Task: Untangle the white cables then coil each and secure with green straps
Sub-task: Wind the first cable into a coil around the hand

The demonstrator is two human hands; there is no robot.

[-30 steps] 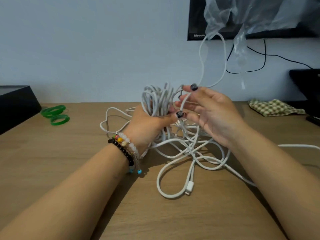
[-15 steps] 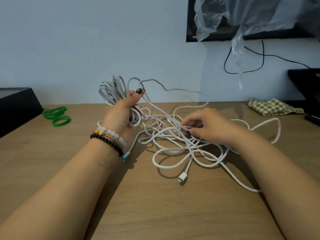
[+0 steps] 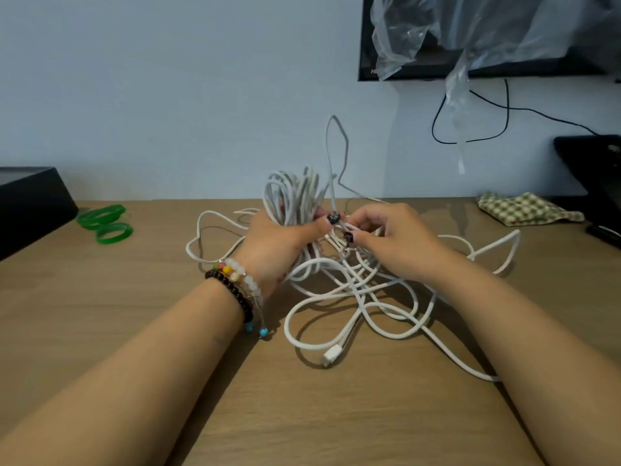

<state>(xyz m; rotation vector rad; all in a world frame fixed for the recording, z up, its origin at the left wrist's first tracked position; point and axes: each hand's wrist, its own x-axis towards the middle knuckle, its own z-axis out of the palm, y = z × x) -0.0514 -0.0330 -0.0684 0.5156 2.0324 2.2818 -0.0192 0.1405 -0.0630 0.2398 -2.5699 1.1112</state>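
my left hand (image 3: 279, 243) grips a bundle of looped white cable (image 3: 295, 196); my right hand (image 3: 393, 240) pinches one strand beside it. the loose white cable tangle (image 3: 353, 290) sprawls on the wooden table (image 3: 100, 314), two green ring straps (image 3: 106, 222) far left.

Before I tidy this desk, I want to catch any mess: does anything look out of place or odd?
Yes. Clear plastic is draped over the wall screen, hiding much of it, with a strip dangling below. On the table, the white cables sprawl in a tangle. Nothing looks spilled or broken.
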